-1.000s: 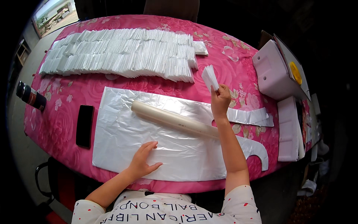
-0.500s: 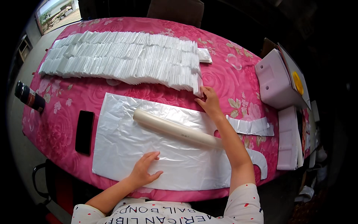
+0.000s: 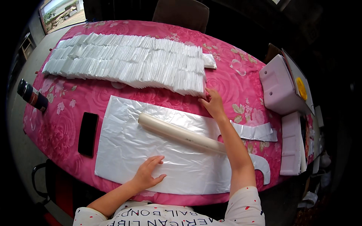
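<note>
White plastic T-shirt bags (image 3: 188,169) lie flat in front of me, handle end to the right. A cream-coloured tube (image 3: 177,130) rests slantwise across them, its right end hidden behind my right forearm. My left hand (image 3: 148,174) hovers over or rests on the bags' near half, fingers apart and holding nothing. Beyond the bags, folded white plastic packets (image 3: 124,60) stand on edge in several long, tightly packed rows. At the right end of the nearest row is my right hand (image 3: 214,104), thumb and fingers apart, fingertips against or just beside the last packet.
A pink floral cloth (image 3: 222,81) covers the table. To the left are a black phone (image 3: 88,134) and a dark bottle (image 3: 33,96). White foam boxes (image 3: 278,84) stand along the right edge. A small folded packet (image 3: 209,61) lies beyond the rows' right end.
The last packet, which jutted out at the row's near right corner by my right hand, now sits in line with the others. My left hand has barely moved; the view has shifted slightly.
</note>
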A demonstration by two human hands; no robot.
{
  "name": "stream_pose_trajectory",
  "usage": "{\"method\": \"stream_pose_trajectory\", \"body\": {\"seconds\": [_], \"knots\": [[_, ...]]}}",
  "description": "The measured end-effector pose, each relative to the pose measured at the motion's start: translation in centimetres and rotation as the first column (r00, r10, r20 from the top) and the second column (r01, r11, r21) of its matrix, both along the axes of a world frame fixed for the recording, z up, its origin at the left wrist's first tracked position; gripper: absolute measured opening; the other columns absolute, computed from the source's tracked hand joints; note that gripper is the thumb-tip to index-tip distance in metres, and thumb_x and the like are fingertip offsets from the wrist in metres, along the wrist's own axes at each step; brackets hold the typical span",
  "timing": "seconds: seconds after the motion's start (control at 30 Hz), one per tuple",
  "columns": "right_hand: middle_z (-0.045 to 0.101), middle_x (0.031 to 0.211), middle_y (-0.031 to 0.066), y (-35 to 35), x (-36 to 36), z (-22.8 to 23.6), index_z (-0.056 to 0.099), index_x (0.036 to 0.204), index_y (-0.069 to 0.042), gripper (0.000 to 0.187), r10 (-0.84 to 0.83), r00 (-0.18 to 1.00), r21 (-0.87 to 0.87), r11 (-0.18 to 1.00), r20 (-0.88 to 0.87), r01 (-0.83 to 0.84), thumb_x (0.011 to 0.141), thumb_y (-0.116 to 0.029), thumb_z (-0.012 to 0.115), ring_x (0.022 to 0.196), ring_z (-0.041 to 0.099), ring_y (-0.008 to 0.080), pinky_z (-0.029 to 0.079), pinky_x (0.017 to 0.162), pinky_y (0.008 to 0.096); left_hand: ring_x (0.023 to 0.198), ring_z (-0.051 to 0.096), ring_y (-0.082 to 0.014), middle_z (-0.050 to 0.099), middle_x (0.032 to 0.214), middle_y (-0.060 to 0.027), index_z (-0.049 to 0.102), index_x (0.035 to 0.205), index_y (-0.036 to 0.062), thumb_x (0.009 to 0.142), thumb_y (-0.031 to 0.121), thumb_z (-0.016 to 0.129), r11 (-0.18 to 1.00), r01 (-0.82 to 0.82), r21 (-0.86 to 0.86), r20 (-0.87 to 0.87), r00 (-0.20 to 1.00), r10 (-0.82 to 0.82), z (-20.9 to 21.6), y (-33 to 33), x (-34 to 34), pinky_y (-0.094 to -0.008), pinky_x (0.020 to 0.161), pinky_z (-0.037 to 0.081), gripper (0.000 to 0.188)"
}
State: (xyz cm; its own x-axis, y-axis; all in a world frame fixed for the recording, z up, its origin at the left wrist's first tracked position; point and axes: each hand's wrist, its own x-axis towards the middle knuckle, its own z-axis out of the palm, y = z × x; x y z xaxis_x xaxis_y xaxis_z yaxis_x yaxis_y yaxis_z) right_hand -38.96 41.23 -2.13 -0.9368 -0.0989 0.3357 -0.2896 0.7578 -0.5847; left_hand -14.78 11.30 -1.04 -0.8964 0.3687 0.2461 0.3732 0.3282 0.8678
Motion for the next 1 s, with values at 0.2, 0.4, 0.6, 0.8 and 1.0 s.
{"method": "stream_pose_trajectory", "body": {"seconds": [0.2, 0.4, 0.6, 0.8, 1.0], "knots": [[0.056, 0.112, 0.0151, 0.2, 7.2, 2.7, 0.054, 0.117, 0.002, 0.05, 0.032, 0.969, -0.096, 0.995, 0.247, -0.009, 0.077, -0.022, 0.07, 0.097, 0.056, 0.0241, 0.047, 0.083, 0.0336, 0.093, 0.058, -0.0241, 0.052, 0.114, -0.0139, 0.044, 0.126, 0.0042, 0.064, 0.006, 0.075, 1.0, -0.02, 0.012, -0.041, 0.999, 0.021, 0.1, 0.0, 0.1, -0.0326, 0.081, 0.048, 0.068], [0.058, 0.104, 0.0139, 1.3, 17.4, 4.4, 0.057, 0.115, -0.002, 0.047, 0.139, 0.973, 0.13, 0.978, 0.182, -0.164, 0.075, -0.023, 0.07, 0.093, 0.055, 0.0275, 0.046, 0.079, 0.0339, 0.098, 0.055, -0.0285, 0.053, 0.112, -0.0154, 0.045, 0.124, 0.0022, 0.068, 0.009, 0.072, 0.999, -0.047, 0.023, -0.077, 0.996, 0.048, -0.3, 0.3, 0.3, -0.0353, 0.084, 0.046, 0.063], [0.057, 0.094, 0.0119, -2.6, 26.5, 5.2, 0.057, 0.116, -0.003, 0.047, -0.017, 0.969, 0.221, 0.974, 0.248, -0.039, 0.076, -0.024, 0.069, 0.089, 0.053, 0.0276, 0.046, 0.077, 0.0362, 0.104, 0.05, -0.031, 0.05, 0.117, -0.0152, 0.044, 0.125, 0.0011, 0.07, 0.011, 0.071, 0.981, -0.083, -0.174, -0.265, 0.964, 0.034, -0.5, 0.5, 0.6, -0.0362, 0.088, 0.043, 0.062], [0.047, 0.125, 0.0171, -5.0, 32.0, 2.7, 0.048, 0.126, -0.001, 0.05, 0.183, 0.963, 0.037, 0.98, 0.199, -0.194, 0.084, -0.027, 0.057, 0.116, 0.043, 0.0308, 0.034, 0.097, 0.0398, 0.131, 0.021, -0.0436, 0.015, 0.144, -0.0268, 0.024, 0.139, 0.001, 0.079, 0.038, 0.061, 0.899, 0.205, -0.388, -0.147, 0.949, -0.28, 0.0, 3.0, 2.2, -0.0471, 0.107, 0.021, 0.079], [0.035, 0.14, 0.016, 5.1, 31.7, 0.8, 0.042, 0.13, 0.0, 0.051, -0.05, 0.991, 0.369, 0.929, 0.125, 0.0, 0.086, -0.026, 0.05, 0.131, 0.031, 0.0304, 0.023, 0.108, 0.0389, 0.134, 0.011, -0.045, 0.01, 0.145, -0.0295, 0.025, 0.139, 0.0012, 0.079, 0.044, 0.059, 0.877, 0.237, -0.418, -0.213, 0.913, -0.348, -0.1, 6.8, 2.9, -0.0477, 0.108, 0.018, 0.081]]}}
